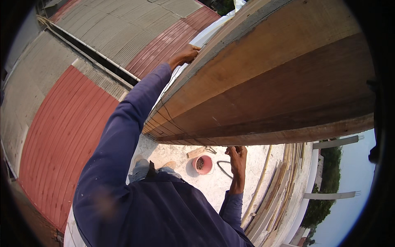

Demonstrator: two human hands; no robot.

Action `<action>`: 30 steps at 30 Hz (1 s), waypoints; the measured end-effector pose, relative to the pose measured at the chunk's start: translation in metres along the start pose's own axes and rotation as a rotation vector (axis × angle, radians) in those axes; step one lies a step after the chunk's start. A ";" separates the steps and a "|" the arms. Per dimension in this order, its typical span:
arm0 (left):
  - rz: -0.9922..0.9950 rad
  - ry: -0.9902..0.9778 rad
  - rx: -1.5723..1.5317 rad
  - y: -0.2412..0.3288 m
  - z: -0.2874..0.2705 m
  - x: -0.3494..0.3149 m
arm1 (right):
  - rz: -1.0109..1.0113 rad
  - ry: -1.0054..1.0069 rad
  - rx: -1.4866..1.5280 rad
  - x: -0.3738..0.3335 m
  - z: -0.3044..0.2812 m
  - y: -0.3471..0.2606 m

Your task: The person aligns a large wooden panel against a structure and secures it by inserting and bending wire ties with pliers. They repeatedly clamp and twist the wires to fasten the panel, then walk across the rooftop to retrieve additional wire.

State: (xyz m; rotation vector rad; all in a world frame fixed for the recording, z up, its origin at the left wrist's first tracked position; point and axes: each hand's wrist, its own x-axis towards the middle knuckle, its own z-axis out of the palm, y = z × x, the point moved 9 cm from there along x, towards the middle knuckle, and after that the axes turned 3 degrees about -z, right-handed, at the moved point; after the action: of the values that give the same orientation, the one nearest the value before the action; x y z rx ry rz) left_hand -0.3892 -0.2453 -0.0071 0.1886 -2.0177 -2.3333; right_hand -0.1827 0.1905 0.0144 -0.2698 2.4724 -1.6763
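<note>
A large wooden panel box made of long brown boards rises in front of me, with a grey cement-smeared edge along its left side. My left hand is curled at that outer side beside a white sheet; its fingertips are partly hidden. My right hand is at the box's right-hand lower edge, fingers bent and pressed together. Whatever either hand grips is too small or hidden to name. Thin dark wires loop around the nearer end of the boards.
A pink bucket with dark bits inside stands on the pale floor, near a wooden-handled tool and a black hose piece. Long timber strips lie at right. Red and grey corrugated roofs lie below, beyond the left edge.
</note>
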 end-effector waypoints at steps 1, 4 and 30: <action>-0.014 -0.026 -0.041 -0.001 -0.001 -0.016 | -0.013 0.012 0.036 -0.002 -0.001 0.000; -0.066 -0.038 -0.159 -0.002 -0.015 -0.066 | -0.037 0.026 0.100 -0.004 -0.005 0.000; 0.064 0.331 -0.284 0.035 -0.059 -0.284 | 0.095 -0.131 0.822 -0.003 0.046 0.016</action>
State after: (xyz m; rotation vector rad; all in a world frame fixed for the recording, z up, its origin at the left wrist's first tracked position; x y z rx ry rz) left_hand -0.1018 -0.2744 0.0354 0.4542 -1.5060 -2.3294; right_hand -0.1707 0.1554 -0.0176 -0.1447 1.4946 -2.3425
